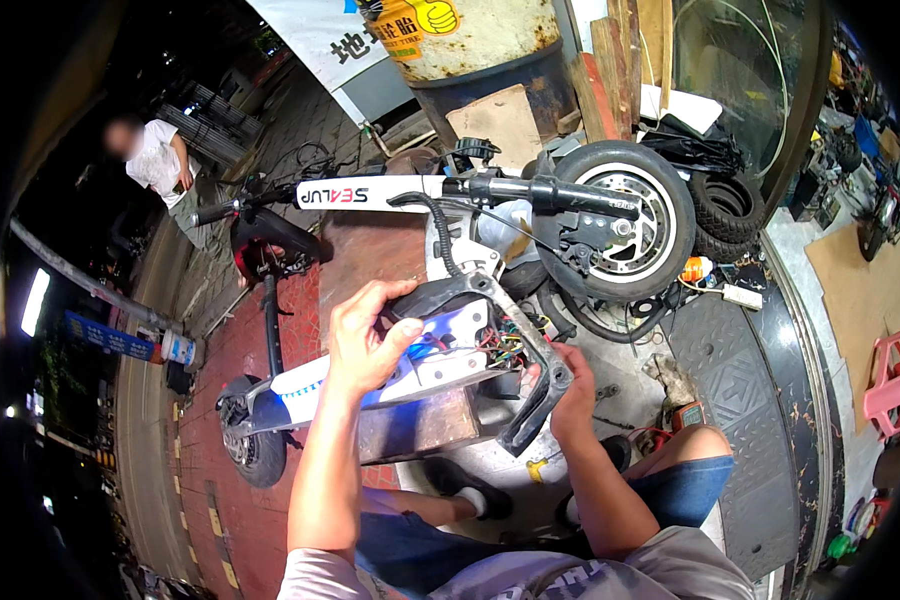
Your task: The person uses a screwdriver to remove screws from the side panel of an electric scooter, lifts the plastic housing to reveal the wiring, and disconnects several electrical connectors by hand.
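Observation:
A white and black electric scooter point(375, 192) lies on its side across a low support, its deck point(440, 370) opened at one end. Over that end sits an angled black bracket point(530, 345) with bolt holes at its corners. My left hand point(360, 335) is closed around the bracket's left part, thumb toward me, fingers over the far side. On the right, my right hand point(573, 390) grips the bracket near its corner, its fingers partly hidden behind it. A bundle of coloured wires point(505, 345) shows inside the bracket's bend.
The scooter's front wheel point(625, 215) stands out beyond my right hand, near stacked tyres point(727, 215). A rusty drum point(480, 60) is at the back. A pink stool point(892, 385) is far right. A person point(160, 165) is at the far left.

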